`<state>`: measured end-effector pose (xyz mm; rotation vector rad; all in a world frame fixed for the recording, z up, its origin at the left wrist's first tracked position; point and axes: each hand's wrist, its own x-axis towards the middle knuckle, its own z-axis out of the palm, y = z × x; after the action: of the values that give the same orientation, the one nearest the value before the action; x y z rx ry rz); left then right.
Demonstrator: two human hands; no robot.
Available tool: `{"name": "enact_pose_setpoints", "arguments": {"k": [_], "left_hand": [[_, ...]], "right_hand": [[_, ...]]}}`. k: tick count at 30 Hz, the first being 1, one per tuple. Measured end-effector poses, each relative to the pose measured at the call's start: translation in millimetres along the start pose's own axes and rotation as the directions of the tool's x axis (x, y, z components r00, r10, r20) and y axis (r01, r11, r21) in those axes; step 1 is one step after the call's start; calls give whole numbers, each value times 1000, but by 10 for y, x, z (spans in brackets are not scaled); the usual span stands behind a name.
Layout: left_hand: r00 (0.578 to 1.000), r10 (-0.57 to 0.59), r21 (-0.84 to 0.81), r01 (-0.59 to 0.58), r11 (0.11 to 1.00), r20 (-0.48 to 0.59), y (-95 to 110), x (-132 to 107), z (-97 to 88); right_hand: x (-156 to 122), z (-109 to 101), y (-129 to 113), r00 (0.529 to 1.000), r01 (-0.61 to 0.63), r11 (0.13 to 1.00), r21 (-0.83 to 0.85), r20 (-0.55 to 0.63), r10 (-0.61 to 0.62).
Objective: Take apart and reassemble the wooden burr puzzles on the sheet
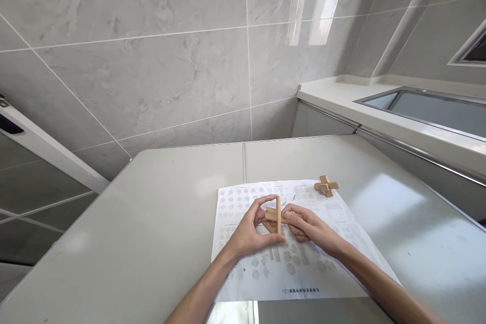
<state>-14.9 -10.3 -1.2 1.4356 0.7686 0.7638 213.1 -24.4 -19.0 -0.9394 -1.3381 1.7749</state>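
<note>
Both forearms (201,293) come up from the bottom edge and meet over the middle of the worktop (152,223). Between them sits a small wooden puzzle (276,215), made of pale sticks crossed at right angles, one stick standing upright. It is held just above a printed sheet (304,273).

The left hand (248,233) is clamped on the puzzle from its left side, thumb and forefinger curved round the upright stick. The right hand (309,228) grips it from the right, with the fingers closed on the lower crosspiece.

The sheet lies flat on the worktop and carries rows of small diagrams. A second wooden cross (326,186) rests on its far right corner, well apart from both hands. To the right a steel sink (436,106) is set in a higher counter, and a grey tiled wall (152,61) rises behind.
</note>
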Motion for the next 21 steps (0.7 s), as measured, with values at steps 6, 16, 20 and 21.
{"name": "enact_pose_setpoints", "arguments": {"k": [6, 16, 20, 21], "left_hand": [[996, 30, -87, -38, 996, -84, -71, 47, 11], [995, -37, -112, 26, 993, -93, -121, 86, 53], [994, -31, -122, 18, 992, -109, -131, 88, 57], [993, -31, -127, 17, 992, -111, -129, 88, 60]], "right_hand": [[7, 12, 14, 997, 41, 997, -68, -67, -45], [-2, 94, 38, 985, 100, 947, -306, -104, -137], [-9, 103, 47, 980, 110, 928, -355, -120, -162], [-9, 106, 48, 978, 113, 924, -365, -124, -169]]}}
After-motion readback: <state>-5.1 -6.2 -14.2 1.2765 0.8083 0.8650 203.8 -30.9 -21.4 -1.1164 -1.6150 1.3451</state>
